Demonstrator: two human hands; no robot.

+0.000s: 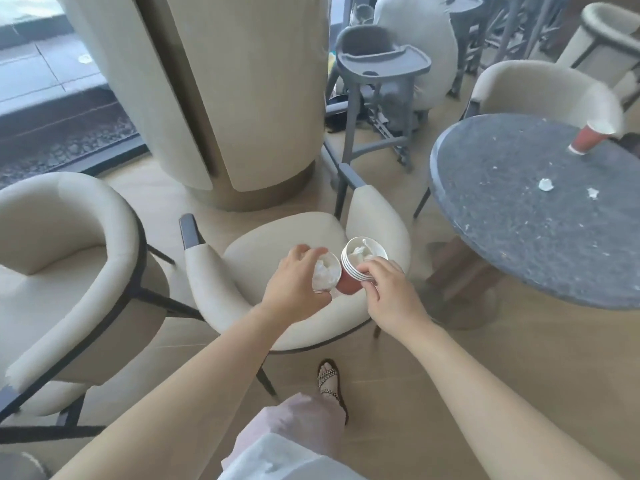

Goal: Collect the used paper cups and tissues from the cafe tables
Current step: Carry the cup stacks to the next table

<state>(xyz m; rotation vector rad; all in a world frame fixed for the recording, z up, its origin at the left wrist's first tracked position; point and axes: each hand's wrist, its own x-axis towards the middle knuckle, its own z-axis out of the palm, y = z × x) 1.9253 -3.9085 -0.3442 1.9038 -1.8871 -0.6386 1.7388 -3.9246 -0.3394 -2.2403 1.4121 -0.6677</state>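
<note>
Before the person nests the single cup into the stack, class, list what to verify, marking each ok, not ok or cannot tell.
1. Left hand holds the single cup: ok.
2. Right hand holds the stack: ok.
3. Stack free to take another cup: not ok, tissue sits in its top.
4. Round table cleared: not ok, it bears a red cup and two tissue scraps.
5. Cups free of liquid: cannot tell.

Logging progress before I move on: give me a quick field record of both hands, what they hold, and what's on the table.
left hand: grips single paper cup, tissue inside
right hand: holds stack of red cups, tissue in the top one
position: both over the cream chair seat, cups side by side
round dark table: to the right
on it: one red cup near far edge; two crumpled tissues
</note>
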